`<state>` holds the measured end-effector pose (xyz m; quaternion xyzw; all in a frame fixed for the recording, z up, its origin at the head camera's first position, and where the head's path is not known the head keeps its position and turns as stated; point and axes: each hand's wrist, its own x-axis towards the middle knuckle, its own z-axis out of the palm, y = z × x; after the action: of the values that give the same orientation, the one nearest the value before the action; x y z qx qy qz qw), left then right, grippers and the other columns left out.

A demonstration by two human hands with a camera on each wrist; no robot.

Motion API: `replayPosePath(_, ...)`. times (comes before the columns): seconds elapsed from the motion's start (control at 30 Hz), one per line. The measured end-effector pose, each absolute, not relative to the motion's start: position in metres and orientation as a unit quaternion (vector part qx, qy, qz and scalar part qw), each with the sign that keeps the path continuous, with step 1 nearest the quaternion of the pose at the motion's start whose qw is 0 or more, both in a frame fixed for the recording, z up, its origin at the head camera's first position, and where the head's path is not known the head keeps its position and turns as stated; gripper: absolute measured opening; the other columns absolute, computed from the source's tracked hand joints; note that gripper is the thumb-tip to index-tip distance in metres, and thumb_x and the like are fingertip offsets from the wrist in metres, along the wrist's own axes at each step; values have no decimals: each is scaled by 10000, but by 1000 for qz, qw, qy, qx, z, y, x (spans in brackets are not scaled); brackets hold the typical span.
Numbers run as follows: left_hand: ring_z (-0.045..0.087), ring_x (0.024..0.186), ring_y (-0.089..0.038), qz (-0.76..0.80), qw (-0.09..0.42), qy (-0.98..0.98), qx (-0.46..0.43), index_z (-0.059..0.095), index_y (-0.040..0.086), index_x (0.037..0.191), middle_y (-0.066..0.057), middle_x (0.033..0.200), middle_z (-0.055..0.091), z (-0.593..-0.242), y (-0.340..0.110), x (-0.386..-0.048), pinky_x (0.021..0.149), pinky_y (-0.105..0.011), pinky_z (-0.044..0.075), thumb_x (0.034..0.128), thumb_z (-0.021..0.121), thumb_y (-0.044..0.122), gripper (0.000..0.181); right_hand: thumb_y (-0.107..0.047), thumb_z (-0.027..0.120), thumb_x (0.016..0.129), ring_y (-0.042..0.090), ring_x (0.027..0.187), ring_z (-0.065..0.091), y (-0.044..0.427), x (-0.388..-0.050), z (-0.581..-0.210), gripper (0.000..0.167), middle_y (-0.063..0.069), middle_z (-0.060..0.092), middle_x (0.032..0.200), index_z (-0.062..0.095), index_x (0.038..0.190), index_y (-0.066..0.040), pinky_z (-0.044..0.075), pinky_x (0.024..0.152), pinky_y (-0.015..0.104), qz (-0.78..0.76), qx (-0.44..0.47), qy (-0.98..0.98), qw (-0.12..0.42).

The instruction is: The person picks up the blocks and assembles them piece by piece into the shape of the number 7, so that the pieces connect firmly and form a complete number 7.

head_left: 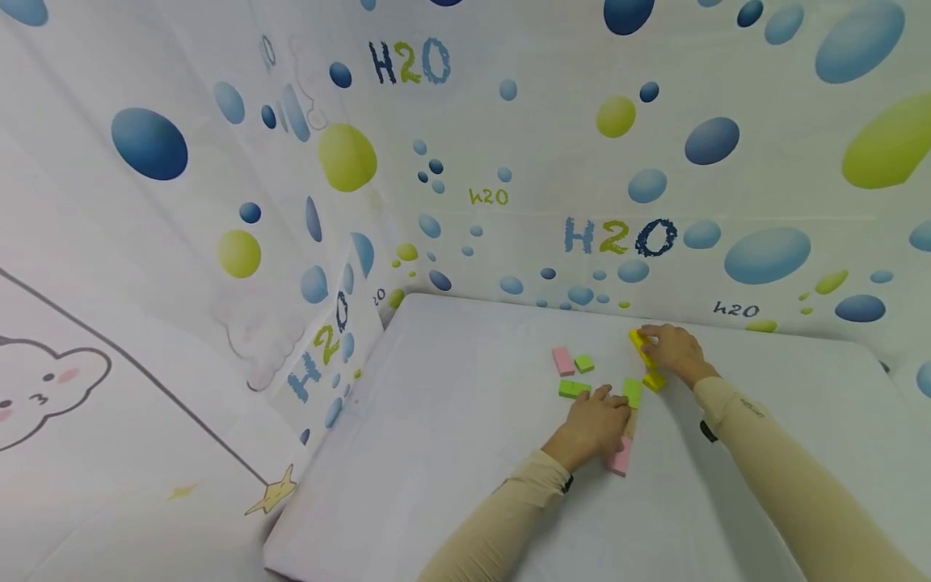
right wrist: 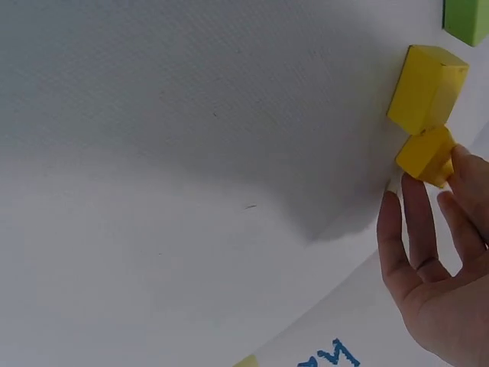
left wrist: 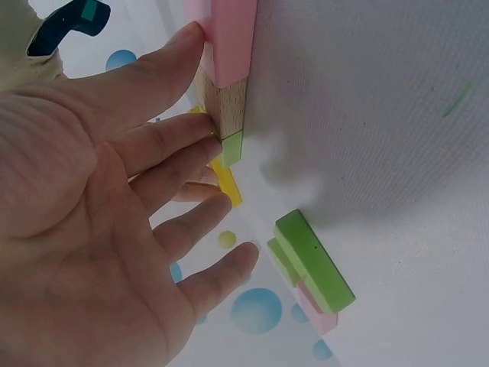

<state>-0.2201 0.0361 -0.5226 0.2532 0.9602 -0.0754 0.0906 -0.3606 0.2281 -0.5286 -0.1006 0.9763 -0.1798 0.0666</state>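
Note:
With its thumb and forefinger, my right hand (head_left: 676,353) pinches a yellow block (right wrist: 426,154) at the far side of the table. Another yellow block (right wrist: 428,88) lies right by the held one, at its near end. My left hand (head_left: 591,422) rests along a line of blocks with fingers mostly straight. In the left wrist view its thumb touches a pink block (left wrist: 231,38). Two of its fingers touch a plain wooden block (left wrist: 231,105) and the edge of a light green block (left wrist: 232,149) beyond it.
To the left of the line lie a green block (head_left: 574,389), a small green block (head_left: 584,364) and a pink block (head_left: 562,361). The white table (head_left: 436,436) meets a bubble-patterned curtain (head_left: 465,242) at its back edge; a second curtain side hangs on the left.

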Motion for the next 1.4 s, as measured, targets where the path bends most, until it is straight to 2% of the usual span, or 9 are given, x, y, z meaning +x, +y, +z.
replayPosePath(0.1, 297, 1534, -94, -76, 89, 960, 253, 571, 383, 1476, 243, 1581, 429, -522, 36, -219, 1205, -361, 327, 929, 752, 514, 591, -174, 606, 1028, 534, 1253, 536, 225, -362, -529, 483, 292, 477, 1522, 546, 1461, 29, 481, 977, 603, -191, -98, 974, 69)
replayPosePath(0.17, 300, 1533, -95, -77, 88, 960, 254, 568, 385, 1477, 242, 1580, 429, -522, 36, -218, 1204, -360, 328, 928, 752, 515, 593, -186, 607, 1025, 544, 1315, 489, 222, -363, -529, 504, 284, 468, 1534, 531, 1469, 41, 452, 1028, 614, -199, -89, 973, 75)
replayPosePath(0.23, 303, 1532, -97, -80, 87, 960, 255, 565, 384, 1480, 240, 1581, 430, -522, 36, -218, 1203, -360, 330, 929, 750, 516, 595, -201, 615, 1023, 535, 1286, 516, 221, -363, -529, 520, 310, 481, 1509, 524, 1475, 39, 482, 988, 584, -206, -74, 972, 81)
replayPosePath(0.4, 304, 1532, -100, -83, 90, 959, 256, 556, 384, 1489, 237, 1587, 424, -523, 35, -218, 1203, -356, 329, 936, 740, 518, 598, -234, 648, 1016, 482, 1143, 609, 218, -363, -533, 522, 338, 502, 1471, 554, 1452, 37, 540, 792, 460, -216, -52, 972, 77)
replayPosePath(0.63, 312, 1529, -107, -83, 86, 958, 259, 560, 379, 1485, 231, 1588, 424, -526, 36, -219, 1201, -357, 337, 935, 742, 521, 597, -282, 691, 998, 481, 1121, 627, 221, -357, -540, 524, 299, 567, 1428, 606, 1399, 45, 536, 716, 419, -238, -31, 970, 44)
replayPosePath(0.77, 314, 1528, -105, -78, 84, 959, 259, 567, 381, 1480, 233, 1582, 431, -528, 36, -220, 1199, -357, 338, 929, 750, 519, 596, -305, 713, 984, 431, 1031, 646, 221, -352, -542, 532, 294, 601, 1389, 630, 1367, 55, 510, 657, 388, -239, -22, 970, 29)
replayPosePath(0.93, 319, 1527, -109, -76, 82, 959, 261, 571, 378, 1479, 231, 1581, 435, -529, 35, -221, 1196, -358, 342, 929, 752, 516, 596, -322, 731, 969, 446, 1035, 655, 220, -348, -544, 533, 285, 634, 1345, 657, 1322, 70, 526, 698, 429, -241, -27, 970, 9)
replayPosePath(1.2, 323, 1528, -123, -71, 86, 958, 264, 574, 354, 1482, 210, 1588, 437, -525, 35, -220, 1200, -377, 343, 935, 747, 506, 594, -311, 758, 949, 439, 1016, 681, 219, -342, -547, 505, 263, 670, 1299, 692, 1275, 68, 538, 692, 423, -237, -34, 971, -19)
replayPosePath(1.4, 316, 1531, -124, -70, 92, 958, 264, 569, 342, 1491, 204, 1594, 430, -524, 34, -221, 1203, -371, 337, 944, 740, 501, 595, -298, 748, 961, 476, 1136, 645, 219, -340, -549, 489, 269, 646, 1341, 696, 1254, 90, 549, 875, 522, -239, -51, 969, -25)
